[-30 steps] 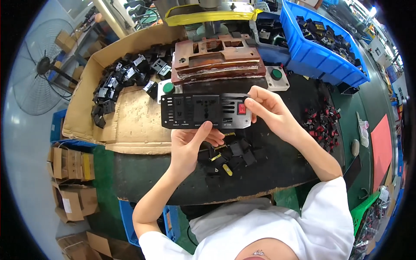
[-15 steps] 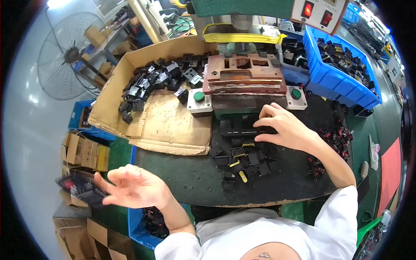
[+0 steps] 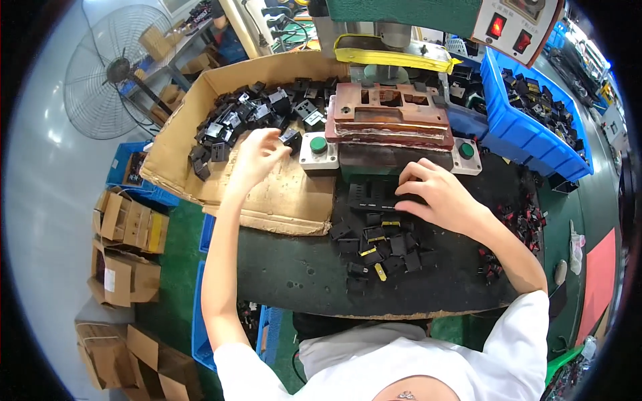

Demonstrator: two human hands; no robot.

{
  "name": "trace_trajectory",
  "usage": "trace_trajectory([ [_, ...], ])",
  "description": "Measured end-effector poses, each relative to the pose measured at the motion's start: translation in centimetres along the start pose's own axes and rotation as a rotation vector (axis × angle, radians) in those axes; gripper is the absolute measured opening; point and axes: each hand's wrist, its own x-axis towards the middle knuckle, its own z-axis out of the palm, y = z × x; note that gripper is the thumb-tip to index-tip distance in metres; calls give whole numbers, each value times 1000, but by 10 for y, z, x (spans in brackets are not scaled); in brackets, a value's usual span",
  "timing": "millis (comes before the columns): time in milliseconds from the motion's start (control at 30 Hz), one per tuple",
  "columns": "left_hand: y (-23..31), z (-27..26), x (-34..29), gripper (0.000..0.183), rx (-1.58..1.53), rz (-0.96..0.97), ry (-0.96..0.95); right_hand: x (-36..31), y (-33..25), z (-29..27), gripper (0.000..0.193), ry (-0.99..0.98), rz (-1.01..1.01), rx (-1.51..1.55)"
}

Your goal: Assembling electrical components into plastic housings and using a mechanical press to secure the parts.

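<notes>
My right hand (image 3: 438, 200) holds the right end of a flat black plastic housing (image 3: 372, 194), thumb and curled fingers about it. The housing lies on the dark bench just in front of the press. My left hand (image 3: 257, 159) is over the cardboard tray (image 3: 274, 200), fingers apart and nothing visible in them. Its fingertips point at a small black plastic part (image 3: 290, 139) at the edge of a heap of black parts (image 3: 247, 117). Nearer me than the housing lies a loose pile of small black pieces (image 3: 384, 248), some with yellow strips.
A press fixture block (image 3: 391, 117) stands behind the housing, between two green push buttons (image 3: 318, 145). Red-and-black small parts (image 3: 525, 224) lie at the right. A blue crate (image 3: 535, 130) of parts stands back right. Cardboard boxes (image 3: 127, 274) and a fan (image 3: 117, 70) are at the left.
My left hand has swung from the lower left, where a blurred dark panel was at its fingers, up to the cardboard tray. The right hand stays at the housing. The view has shifted slightly.
</notes>
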Motion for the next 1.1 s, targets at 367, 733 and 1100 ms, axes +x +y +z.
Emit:
trace_trajectory([
  [367,-10,9,-1,32,-269,-205,253,1,-3,6,16,-21,-13,-23],
  [733,9,12,-31,47,-1238,-397,450,0,-12,20,18,95,57,-198],
  [1100,-6,48,-25,58,-429,-51,683,-2,-17,26,17,-78,8,-304],
])
